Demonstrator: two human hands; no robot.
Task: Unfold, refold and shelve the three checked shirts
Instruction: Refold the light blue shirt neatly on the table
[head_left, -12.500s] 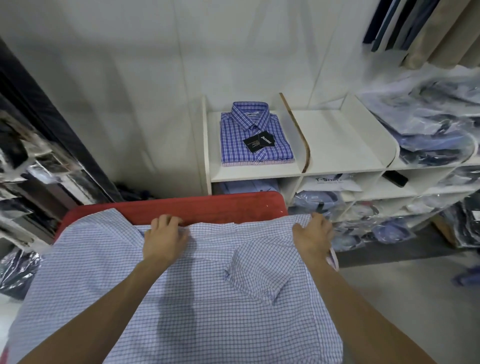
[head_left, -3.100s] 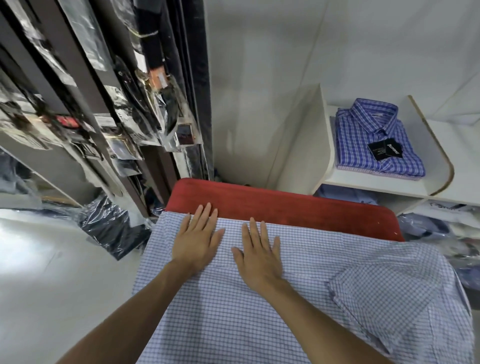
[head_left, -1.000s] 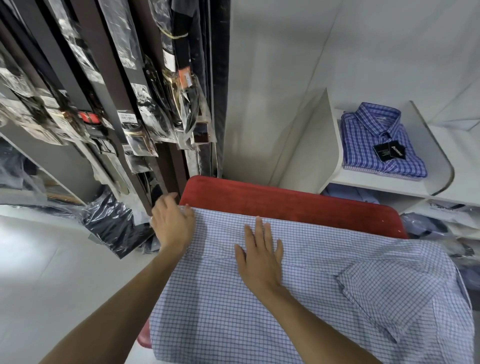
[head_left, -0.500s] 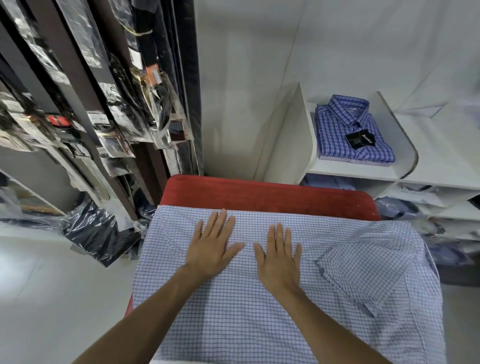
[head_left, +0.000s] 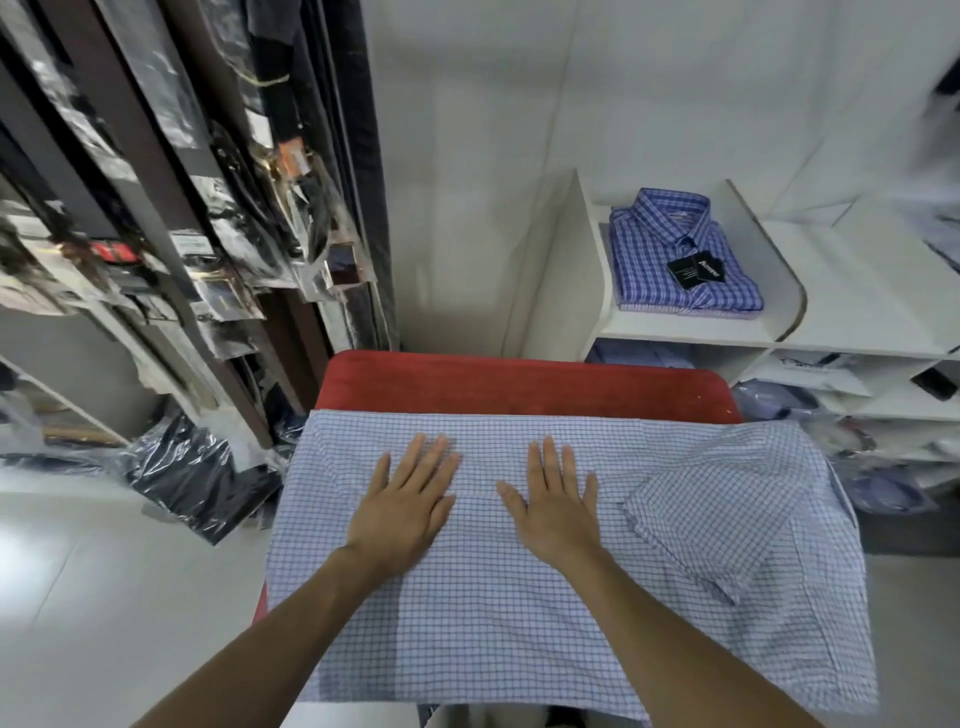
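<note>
A pale checked shirt (head_left: 519, 597) lies spread flat over my red padded table (head_left: 519, 387), covering all but a strip at its far edge, one short sleeve (head_left: 717, 514) folded in across the body at 3 o'clock. At 1 o'clock, a white shelf unit (head_left: 691, 330) holds a folded darker blue checked shirt (head_left: 670, 244) on its top left shelf, a black tag (head_left: 696, 271) on its front. My left hand (head_left: 402, 512) and right hand (head_left: 558, 506) press palm-down side by side on the pale shirt, fingers straight, gripping nothing.
</note>
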